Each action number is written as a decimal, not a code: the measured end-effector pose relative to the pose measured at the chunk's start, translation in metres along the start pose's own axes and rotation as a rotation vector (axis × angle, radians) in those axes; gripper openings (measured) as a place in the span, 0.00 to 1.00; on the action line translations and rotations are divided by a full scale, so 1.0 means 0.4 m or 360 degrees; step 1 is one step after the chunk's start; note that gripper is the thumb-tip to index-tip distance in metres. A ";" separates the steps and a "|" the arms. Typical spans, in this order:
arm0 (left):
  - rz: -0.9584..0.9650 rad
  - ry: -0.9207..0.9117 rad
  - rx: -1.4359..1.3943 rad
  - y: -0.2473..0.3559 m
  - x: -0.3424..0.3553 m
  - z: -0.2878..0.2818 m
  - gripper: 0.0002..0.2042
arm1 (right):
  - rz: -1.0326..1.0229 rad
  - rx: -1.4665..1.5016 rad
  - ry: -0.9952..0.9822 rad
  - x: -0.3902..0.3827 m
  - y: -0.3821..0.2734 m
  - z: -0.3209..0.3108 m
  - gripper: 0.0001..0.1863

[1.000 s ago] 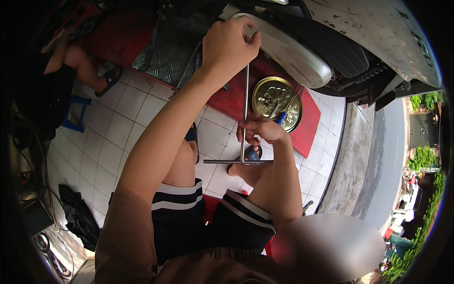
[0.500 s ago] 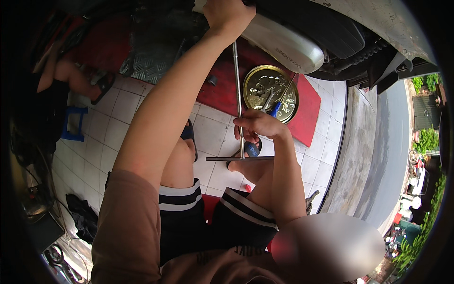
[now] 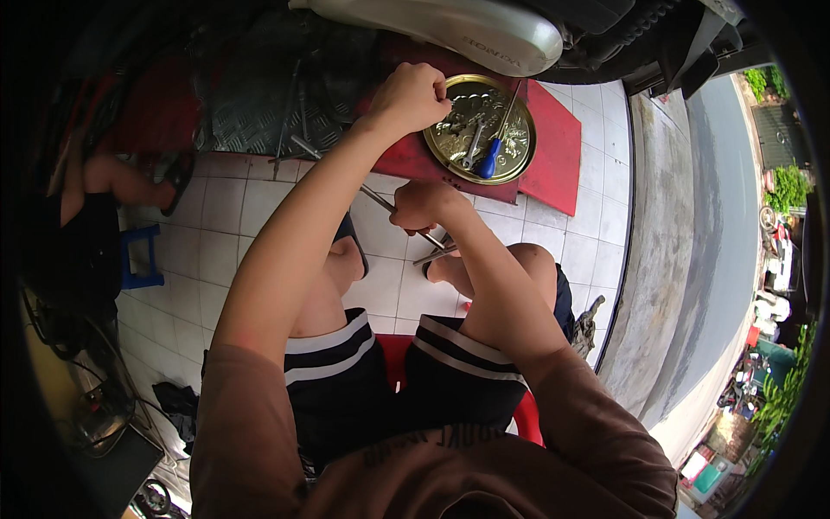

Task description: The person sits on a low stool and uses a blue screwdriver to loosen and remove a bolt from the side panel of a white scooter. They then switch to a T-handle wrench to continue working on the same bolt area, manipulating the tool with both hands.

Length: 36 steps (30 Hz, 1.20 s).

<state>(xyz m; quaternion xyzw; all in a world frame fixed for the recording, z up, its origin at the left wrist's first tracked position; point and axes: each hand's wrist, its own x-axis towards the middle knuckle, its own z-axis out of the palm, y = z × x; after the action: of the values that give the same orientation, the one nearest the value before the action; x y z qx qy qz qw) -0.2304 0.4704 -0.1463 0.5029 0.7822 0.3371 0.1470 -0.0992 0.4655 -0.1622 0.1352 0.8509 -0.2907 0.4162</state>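
My right hand is wrapped round the shaft of a steel T-handle wrench, held slanted over the floor. The wrench's crossbar shows below that hand, and its far end points up and left behind my left forearm. At the left rim of a round gold tray my left hand is closed, its fingertips turned toward the tray; whether they hold something small is hidden. In the tray lie a blue-handled screwdriver, a spanner and several small metal parts.
A motorbike's silver cover overhangs the far side. The tray stands on a red platform with a dark tread plate at left. Another person sits at far left near a blue stool. A road runs along the right.
My left hand has come down from the motorbike to the tray's rim. The wrench has swung from upright to slanted, its far end now to the left, still in my right hand.
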 end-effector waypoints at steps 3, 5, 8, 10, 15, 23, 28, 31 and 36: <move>-0.0112 -0.0247 0.0058 -0.064 0.028 0.097 0.06 | 0.0035 -0.0315 0.0077 0.010 -0.009 0.001 0.15; -0.0196 -0.0346 0.0103 -0.082 0.036 0.137 0.06 | 0.0056 -0.0289 0.0141 0.010 -0.005 0.002 0.16; -0.0316 -0.0431 0.0179 -0.098 0.047 0.182 0.05 | 0.0085 -0.0256 0.0184 0.016 0.006 0.002 0.18; -0.0402 -0.0498 0.0216 -0.110 0.054 0.206 0.06 | 0.0065 -0.0294 0.0151 0.025 0.011 -0.001 0.18; -0.0443 -0.0596 0.0367 -0.140 0.056 0.252 0.06 | 0.0005 -0.0405 0.0204 0.027 0.018 0.015 0.17; -0.0436 -0.0726 0.0478 -0.155 0.054 0.280 0.10 | -0.0033 -0.0243 0.0164 0.018 0.035 0.011 0.18; -0.0198 -0.0510 0.0275 -0.188 0.045 0.244 0.19 | 0.0050 -0.0232 0.0195 0.001 0.054 -0.016 0.20; -0.0122 -0.0470 0.0027 -0.120 0.045 0.126 0.17 | 0.0133 -0.0106 0.0318 -0.018 0.111 -0.041 0.20; -0.0191 -0.0017 -0.0221 -0.069 -0.072 -0.037 0.13 | 0.0280 0.0121 0.0498 -0.034 0.203 -0.088 0.16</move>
<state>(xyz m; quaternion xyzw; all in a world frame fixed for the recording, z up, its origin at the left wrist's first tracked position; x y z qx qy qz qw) -0.2446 0.4318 -0.1573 0.4454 0.7849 0.3784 0.2058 -0.0746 0.5514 -0.1653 0.2684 0.8786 -0.2604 0.2971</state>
